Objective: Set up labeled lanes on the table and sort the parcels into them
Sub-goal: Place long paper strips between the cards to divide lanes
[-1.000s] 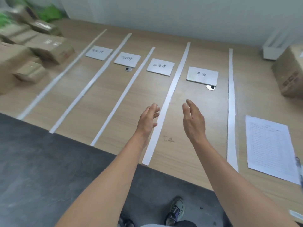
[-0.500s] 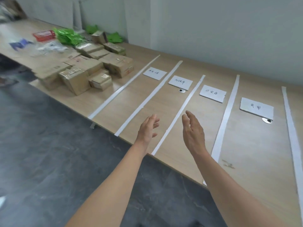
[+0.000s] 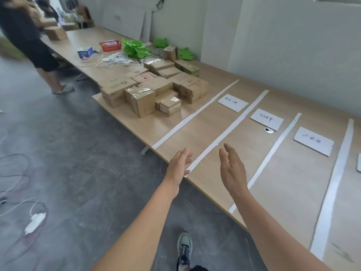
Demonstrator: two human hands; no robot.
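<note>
Grip empty — left hand point(image 3: 179, 163) and right hand point(image 3: 232, 171) loose-fingered, well apart from the parcels point(image 3: 156, 90) — best take one box squarely.

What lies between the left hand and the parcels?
In the head view, one white tape strip crossing bare table separates the left hand from the parcels.

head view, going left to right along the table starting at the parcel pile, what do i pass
pile of parcels → first label card → second label card → third label card. The slanted white strips span several of these, so they are left out.
</note>
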